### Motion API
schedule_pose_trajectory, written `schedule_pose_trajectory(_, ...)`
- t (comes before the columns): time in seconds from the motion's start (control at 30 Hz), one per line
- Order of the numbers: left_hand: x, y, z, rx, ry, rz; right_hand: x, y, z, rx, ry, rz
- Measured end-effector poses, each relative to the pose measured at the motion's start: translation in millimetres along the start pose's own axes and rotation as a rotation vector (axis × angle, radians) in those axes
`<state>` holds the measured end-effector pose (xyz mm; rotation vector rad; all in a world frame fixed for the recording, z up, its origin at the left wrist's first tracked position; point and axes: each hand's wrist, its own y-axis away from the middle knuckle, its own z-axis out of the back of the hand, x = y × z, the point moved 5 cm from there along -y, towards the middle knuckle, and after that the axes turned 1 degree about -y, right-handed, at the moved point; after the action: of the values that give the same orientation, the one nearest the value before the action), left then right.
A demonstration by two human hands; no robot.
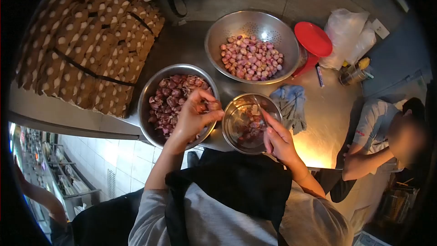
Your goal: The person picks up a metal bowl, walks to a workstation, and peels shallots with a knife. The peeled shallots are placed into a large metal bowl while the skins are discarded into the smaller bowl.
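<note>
My left hand (193, 114) is over the right side of a steel bowl (142, 109) of unpeeled shallots (175, 92). Its thumb and fingers are closed around one shallot (213, 105). In my right hand (280, 140) is a small knife (261, 109), its blade pointing away from me over a smaller steel bowl (230, 141). Dark reddish skins and scraps (251, 127) lie in that smaller bowl. Behind it stands a large steel colander (211, 59) with peeled, pinkish shallots (252, 57) in it.
Strapped egg trays (86, 45) are stacked at the left. A grey-blue glove or cloth (291, 105) lies right of the small bowl. Farther right are a red plastic container (313, 39), plastic bags (346, 36) and a metal cup (353, 74). Another person (375, 132) is at the right, arms folded.
</note>
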<state>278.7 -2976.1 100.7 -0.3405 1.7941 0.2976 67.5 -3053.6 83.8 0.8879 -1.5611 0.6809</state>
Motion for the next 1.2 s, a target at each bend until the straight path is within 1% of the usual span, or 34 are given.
schedule_pose_trajectory(0.03,3.0,3.3,-15.4,0.071,0.117,0.018,1.4,-0.8,-2.6,0.029,-0.023,0.022)
schedule_pose_trajectory(0.1,14.0,7.7,-35.4,0.078,0.141,0.165,9.5,-0.5,-9.3,0.003,-0.026,-0.029)
schedule_pose_trajectory(0.17,21.5,13.5,-50.9,0.053,0.324,0.313,11.9,1.1,-11.6,-0.055,0.004,-0.061)
schedule_pose_trajectory(0.23,30.8,13.0,-58.3,0.054,0.418,0.333,12.6,2.9,-7.4,-0.063,0.237,0.012)
schedule_pose_trajectory(0.3,32.5,11.7,-60.2,0.034,0.449,0.315,11.9,4.7,-7.4,-0.048,0.493,0.230)
schedule_pose_trajectory(0.37,34.7,13.0,-59.2,0.014,0.473,0.292,11.7,12.4,-8.2,-0.052,0.431,0.105)
schedule_pose_trajectory(0.43,38.6,14.7,-57.8,0.000,0.492,0.257,15.3,15.0,-8.0,-0.049,0.487,0.130)
schedule_pose_trajectory(0.53,40.5,18.7,-59.9,0.005,0.554,0.205,11.7,14.8,-6.9,-0.002,0.484,0.155)
schedule_pose_trajectory(0.63,44.4,19.8,-60.9,0.024,0.519,0.151,17.4,11.6,-10.1,-0.010,0.530,0.228)
schedule_pose_trajectory(0.73,51.6,23.7,-71.1,0.030,0.529,0.212,20.2,3.5,-13.0,-0.027,0.449,0.148)
schedule_pose_trajectory(0.83,58.6,23.8,-67.7,0.026,0.478,0.190,15.1,-1.6,-14.1,-0.078,0.443,0.272)
schedule_pose_trajectory(0.93,63.6,26.5,-69.8,0.016,0.432,0.150,5.7,-3.0,-11.5,-0.161,0.448,0.212)
schedule_pose_trajectory(1.03,57.7,24.3,-77.0,-0.032,0.502,0.218,-9.7,-10.1,-7.8,-0.185,0.220,0.198)
schedule_pose_trajectory(1.13,44.1,21.5,-81.4,-0.070,0.506,0.206,-12.7,-7.9,-4.6,-0.068,-0.281,-0.083)
schedule_pose_trajectory(1.2,49.3,20.5,-80.4,-0.065,0.505,0.220,-7.8,-6.5,-8.9,-0.075,-0.394,-0.173)
